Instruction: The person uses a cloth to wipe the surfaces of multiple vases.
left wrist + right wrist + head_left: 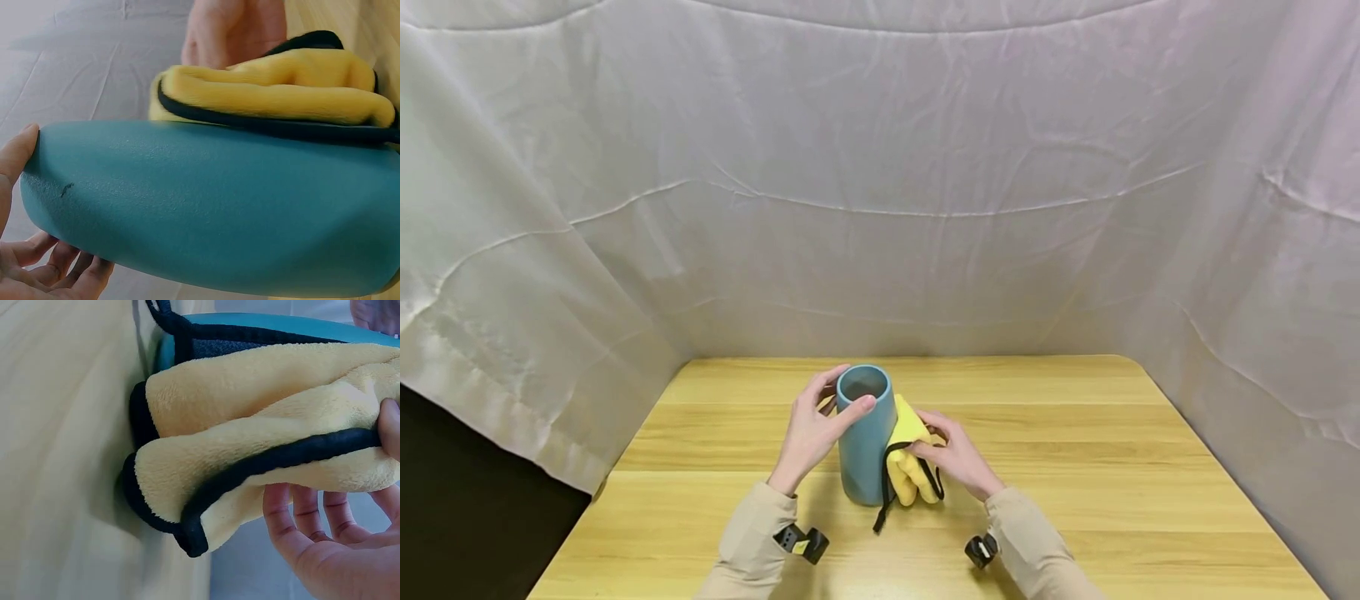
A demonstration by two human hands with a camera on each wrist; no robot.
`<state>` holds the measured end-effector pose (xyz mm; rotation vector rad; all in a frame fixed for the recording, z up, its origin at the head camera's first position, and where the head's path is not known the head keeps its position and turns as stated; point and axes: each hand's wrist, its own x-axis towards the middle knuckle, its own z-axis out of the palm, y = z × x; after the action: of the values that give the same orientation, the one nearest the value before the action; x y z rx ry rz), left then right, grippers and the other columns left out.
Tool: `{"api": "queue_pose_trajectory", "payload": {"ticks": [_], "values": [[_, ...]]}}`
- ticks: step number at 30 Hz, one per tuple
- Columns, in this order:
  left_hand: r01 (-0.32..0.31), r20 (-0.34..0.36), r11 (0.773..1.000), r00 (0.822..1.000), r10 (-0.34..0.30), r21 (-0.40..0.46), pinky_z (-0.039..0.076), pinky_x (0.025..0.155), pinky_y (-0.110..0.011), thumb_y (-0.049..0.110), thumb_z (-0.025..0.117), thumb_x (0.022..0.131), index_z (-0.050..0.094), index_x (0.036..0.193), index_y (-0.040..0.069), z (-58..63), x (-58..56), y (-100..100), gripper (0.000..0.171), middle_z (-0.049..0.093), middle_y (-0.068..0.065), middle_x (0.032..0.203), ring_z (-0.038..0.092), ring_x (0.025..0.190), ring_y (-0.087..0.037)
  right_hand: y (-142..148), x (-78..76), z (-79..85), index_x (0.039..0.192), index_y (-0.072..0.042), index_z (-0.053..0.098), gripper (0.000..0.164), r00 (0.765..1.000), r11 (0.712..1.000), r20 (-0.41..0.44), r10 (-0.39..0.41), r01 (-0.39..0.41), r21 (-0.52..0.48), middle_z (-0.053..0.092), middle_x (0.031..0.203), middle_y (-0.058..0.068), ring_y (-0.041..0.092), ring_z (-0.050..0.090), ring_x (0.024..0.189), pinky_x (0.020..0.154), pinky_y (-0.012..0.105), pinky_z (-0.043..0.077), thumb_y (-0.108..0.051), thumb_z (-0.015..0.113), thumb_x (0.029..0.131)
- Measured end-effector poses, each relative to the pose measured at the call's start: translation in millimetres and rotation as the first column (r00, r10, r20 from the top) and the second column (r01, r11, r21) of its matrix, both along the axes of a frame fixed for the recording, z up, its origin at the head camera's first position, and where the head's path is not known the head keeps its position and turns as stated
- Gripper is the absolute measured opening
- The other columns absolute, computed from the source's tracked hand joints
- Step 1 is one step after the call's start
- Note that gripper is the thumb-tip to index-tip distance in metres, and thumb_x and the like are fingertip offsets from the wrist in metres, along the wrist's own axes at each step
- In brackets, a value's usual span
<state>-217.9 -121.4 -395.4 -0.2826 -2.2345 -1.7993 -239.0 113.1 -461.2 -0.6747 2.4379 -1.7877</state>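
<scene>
A tall blue-green vase [867,450] with a round open top stands upright on the table. My left hand [811,427] grips it near the rim, thumb at the front and fingers round the far left side. In the left wrist view a small dark mark shows on the vase [187,206]. A folded yellow cloth [910,467] with black edging hangs against the vase's right side. My right hand [953,454] pinches that cloth near its upper part, thumb on one face and fingers behind, as the right wrist view shows on the cloth [262,425].
The wooden table [1075,500] extends to both sides and behind the vase. Grey-white fabric [925,208] hangs round the back and sides. A black strap end [880,521] trails from the cloth toward the table's front. Small black cameras sit on both wrists.
</scene>
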Motion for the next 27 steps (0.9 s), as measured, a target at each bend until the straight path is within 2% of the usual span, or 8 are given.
{"api": "queue_pose_trajectory", "payload": {"ticks": [3,8,15,19,27], "values": [[0.0,-0.005,1.0,1.0,0.0,0.001,0.051,0.107,-0.048,0.024,0.082,0.085,0.061,0.136,0.013,0.8,0.0,0.3,0.056,0.064,-0.013,0.127,0.06,0.118,-0.028,-2.6,-0.8,8.8,0.141,-0.007,0.058,0.053,1.0,0.999,-0.003,-0.005,0.005,-0.032,0.064,0.13,0.019,0.009,0.057,0.099,0.09,0.03,0.05,-0.009,0.071,0.09],[-0.004,-0.004,1.0,1.0,0.004,-0.002,0.051,0.107,-0.049,0.024,0.082,0.084,0.06,0.136,0.013,0.6,-0.1,0.0,0.057,0.064,-0.012,0.128,0.06,0.118,-0.028,-8.2,1.0,32.2,0.144,-0.008,0.055,0.056,1.0,0.998,0.003,-0.021,0.021,-0.054,0.062,0.131,0.019,0.01,0.054,0.102,0.085,0.026,0.053,-0.008,0.07,0.09],[0.0,-0.005,1.0,1.0,0.0,-0.009,0.052,0.105,-0.049,0.024,0.082,0.085,0.06,0.136,0.014,0.2,0.0,-0.5,0.056,0.063,-0.011,0.129,0.06,0.117,-0.027,-15.0,1.0,60.7,0.146,-0.011,0.054,0.058,0.998,0.997,-0.068,-0.018,0.012,-0.079,0.059,0.121,0.018,0.01,0.055,0.101,0.079,0.022,0.055,-0.008,0.072,0.091],[0.0,-0.003,1.0,1.0,0.0,-0.008,0.052,0.105,-0.049,0.024,0.082,0.085,0.061,0.136,0.014,0.1,0.0,-0.5,0.056,0.063,-0.011,0.129,0.06,0.117,-0.027,-15.5,1.1,65.4,0.145,-0.01,0.055,0.058,0.997,0.998,-0.07,-0.014,0.01,-0.064,0.058,0.116,0.018,0.009,0.055,0.1,0.079,0.021,0.056,-0.007,0.073,0.09],[0.001,-0.009,1.0,1.0,-0.001,-0.017,0.052,0.106,-0.049,0.024,0.082,0.085,0.06,0.136,0.014,0.4,1.2,0.0,0.056,0.064,-0.011,0.129,0.06,0.117,-0.027,-14.2,3.0,65.3,0.144,-0.01,0.057,0.055,0.998,0.999,-0.057,-0.016,0.014,-0.044,0.059,0.119,0.017,0.014,0.055,0.104,0.082,0.024,0.055,-0.01,0.073,0.091]]}}
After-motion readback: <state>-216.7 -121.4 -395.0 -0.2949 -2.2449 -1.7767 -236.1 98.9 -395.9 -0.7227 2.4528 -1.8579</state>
